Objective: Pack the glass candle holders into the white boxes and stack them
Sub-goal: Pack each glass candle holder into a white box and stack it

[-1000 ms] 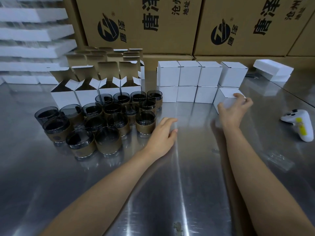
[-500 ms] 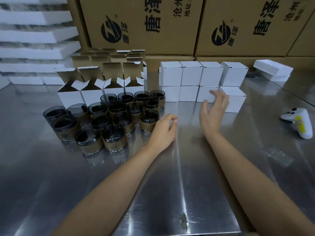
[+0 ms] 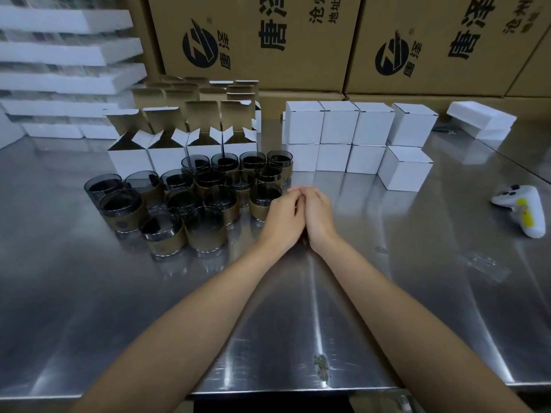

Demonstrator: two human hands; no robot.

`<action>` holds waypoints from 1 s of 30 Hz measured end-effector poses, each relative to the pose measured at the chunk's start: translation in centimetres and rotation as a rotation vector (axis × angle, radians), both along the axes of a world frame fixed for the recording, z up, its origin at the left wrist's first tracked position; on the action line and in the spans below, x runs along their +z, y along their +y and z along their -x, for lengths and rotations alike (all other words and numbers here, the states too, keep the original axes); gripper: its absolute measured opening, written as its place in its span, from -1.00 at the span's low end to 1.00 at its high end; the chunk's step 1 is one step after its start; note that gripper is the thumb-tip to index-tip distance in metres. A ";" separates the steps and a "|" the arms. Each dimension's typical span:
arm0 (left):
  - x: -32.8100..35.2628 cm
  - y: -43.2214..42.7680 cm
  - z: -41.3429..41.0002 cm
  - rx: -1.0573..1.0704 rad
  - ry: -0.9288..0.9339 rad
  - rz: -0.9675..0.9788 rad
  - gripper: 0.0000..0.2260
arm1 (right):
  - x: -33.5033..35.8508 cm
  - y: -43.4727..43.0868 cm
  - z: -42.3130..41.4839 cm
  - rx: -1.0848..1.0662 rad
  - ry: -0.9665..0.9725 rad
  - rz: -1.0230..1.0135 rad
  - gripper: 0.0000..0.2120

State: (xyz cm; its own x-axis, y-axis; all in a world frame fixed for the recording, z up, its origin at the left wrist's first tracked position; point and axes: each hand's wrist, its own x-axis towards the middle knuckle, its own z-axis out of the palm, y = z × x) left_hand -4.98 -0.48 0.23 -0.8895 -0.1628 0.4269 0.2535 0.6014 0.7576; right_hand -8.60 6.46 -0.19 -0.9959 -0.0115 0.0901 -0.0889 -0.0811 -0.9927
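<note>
- Glass candle holders: a tight cluster stands upright on the steel table, left of centre. The front glasses partly hide the rear ones, and the dark tint obscures their insides.
- Open white boxes: a row stands just behind the cluster, flaps raised. You cannot see into them from this angle.
- Closed white boxes: stacked two high, right of the open row. You cannot tell their contents. The lone box at the lower right end sits skewed.
- Your left hand and right hand: pressed palm to palm just right of the cluster, fingers straight, holding nothing.
- White controller: lies near the right edge.
- Cardboard cartons: cut off at the top.
- Foam sheets: blurred, at far left.
</note>
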 end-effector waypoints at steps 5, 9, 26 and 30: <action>3.4 -2.0 1.4 0.165 0.137 0.052 -0.81 | -0.1 -0.2 0.5 0.057 -0.045 0.070 -0.65; 5.8 -4.8 4.1 0.332 0.085 0.118 -0.81 | -0.3 -0.7 0.7 0.066 -0.007 -0.019 -0.66; 6.2 -9.3 13.8 0.596 -0.312 0.021 -0.76 | -1.2 -1.1 1.2 0.112 0.091 -0.101 -0.64; 6.5 -9.7 14.5 0.590 -0.297 -0.147 -0.83 | -1.4 -1.2 1.4 0.110 0.095 -0.122 -0.64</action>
State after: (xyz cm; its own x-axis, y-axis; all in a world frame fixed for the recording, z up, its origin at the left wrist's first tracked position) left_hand -19.49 -10.16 6.76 -0.7097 -0.6952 0.1141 -0.3177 0.4603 0.8290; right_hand -10.04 5.23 -1.63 -0.9751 -0.1363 0.1749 -0.1799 0.0250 -0.9834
